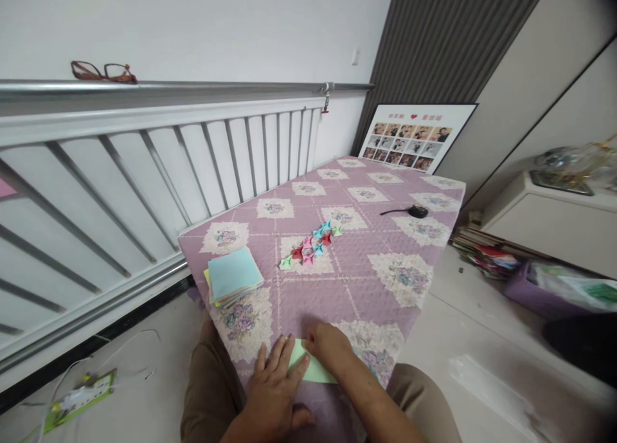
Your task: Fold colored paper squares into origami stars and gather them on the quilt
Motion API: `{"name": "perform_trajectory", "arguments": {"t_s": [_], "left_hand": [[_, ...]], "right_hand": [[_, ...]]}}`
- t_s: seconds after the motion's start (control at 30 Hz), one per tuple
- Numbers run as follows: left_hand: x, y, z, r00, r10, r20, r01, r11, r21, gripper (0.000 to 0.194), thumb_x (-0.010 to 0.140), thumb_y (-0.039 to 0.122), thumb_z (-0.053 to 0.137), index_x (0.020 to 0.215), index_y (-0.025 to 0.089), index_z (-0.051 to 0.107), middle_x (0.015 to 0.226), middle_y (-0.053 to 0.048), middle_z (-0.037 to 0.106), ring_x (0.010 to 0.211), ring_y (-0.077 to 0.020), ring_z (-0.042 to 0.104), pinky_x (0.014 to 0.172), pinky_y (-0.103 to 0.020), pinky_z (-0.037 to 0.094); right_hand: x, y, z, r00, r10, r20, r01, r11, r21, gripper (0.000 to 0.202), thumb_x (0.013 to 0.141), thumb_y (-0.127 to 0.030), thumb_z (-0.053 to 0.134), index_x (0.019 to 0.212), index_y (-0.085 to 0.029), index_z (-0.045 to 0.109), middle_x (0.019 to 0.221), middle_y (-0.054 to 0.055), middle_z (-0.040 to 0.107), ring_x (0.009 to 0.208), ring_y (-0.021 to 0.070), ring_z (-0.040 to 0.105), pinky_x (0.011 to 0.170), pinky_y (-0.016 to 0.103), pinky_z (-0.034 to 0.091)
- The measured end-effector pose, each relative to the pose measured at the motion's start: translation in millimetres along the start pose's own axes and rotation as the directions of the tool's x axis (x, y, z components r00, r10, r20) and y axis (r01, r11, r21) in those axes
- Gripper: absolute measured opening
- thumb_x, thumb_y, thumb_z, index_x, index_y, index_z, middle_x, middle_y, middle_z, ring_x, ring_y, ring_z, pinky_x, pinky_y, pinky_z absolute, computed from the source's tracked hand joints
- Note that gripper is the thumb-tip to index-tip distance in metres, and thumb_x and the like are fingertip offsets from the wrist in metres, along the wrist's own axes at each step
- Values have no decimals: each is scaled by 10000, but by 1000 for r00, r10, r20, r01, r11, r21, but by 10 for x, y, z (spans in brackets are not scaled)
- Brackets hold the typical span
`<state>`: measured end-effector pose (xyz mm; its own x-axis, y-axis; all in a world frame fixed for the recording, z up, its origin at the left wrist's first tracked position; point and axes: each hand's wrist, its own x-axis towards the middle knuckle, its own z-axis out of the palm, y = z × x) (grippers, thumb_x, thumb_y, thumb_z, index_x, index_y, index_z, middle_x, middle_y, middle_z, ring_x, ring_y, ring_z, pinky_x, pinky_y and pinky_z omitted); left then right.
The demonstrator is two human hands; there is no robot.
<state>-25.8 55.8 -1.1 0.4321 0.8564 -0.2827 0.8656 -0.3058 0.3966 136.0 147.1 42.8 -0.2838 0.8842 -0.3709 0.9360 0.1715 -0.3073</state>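
Observation:
A light green sheet of paper (315, 370) lies at the near edge of the cloth-covered table, between my hands. My left hand (277, 382) rests flat on its left part with the fingers spread. On its upper edge presses my right hand (328, 346), fingers curled; whether they pinch the paper is hidden. Farther back, several small folded paper pieces in green, red, pink and blue, among them a pink one (308, 259), sit in a cluster. To the left is a stack of square paper sheets (234, 272), blue on top.
The patterned tablecloth (318, 308) covers the table. A black object with a cord (417, 211) lies toward the back right. A photo board (414, 137) leans behind the table. White railings (231, 153) run along the left, with glasses (103, 72) above.

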Motion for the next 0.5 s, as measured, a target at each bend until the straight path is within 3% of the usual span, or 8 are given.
{"name": "perform_trajectory", "arguments": {"t_s": [0.13, 0.3, 0.5], "left_hand": [[11, 3, 32, 1000, -14, -17, 14, 1000, -3, 869, 730, 597, 614, 1446, 415, 157, 1550, -41, -96, 1419, -324, -35, 1091, -616, -39], [5, 5, 51, 1000, -22, -20, 22, 1000, 3, 872, 728, 587, 619, 1446, 416, 155, 1551, -44, -95, 1420, -314, -41, 1090, -614, -38], [5, 7, 74, 999, -28, -31, 29, 999, 38, 875, 736, 557, 630, 1447, 419, 139, 1553, -45, -91, 1420, -317, -34, 1092, -606, -35]], "right_hand": [[-46, 126, 15, 997, 23, -68, -17, 996, 87, 134, 759, -293, 589, 785, -208, 689, 789, 49, 708, 762, 198, 641, 631, 255, 387], [-203, 375, 70, 984, 6, -179, 31, 978, 205, 165, 786, -232, 555, 940, -206, 608, 862, 7, 697, 795, 147, 632, 677, 210, 402], [-344, 516, 250, 956, 64, -287, 9, 970, 245, 190, 870, -256, 456, 1013, -209, 572, 933, 50, 695, 868, 181, 641, 741, 240, 429]]}}
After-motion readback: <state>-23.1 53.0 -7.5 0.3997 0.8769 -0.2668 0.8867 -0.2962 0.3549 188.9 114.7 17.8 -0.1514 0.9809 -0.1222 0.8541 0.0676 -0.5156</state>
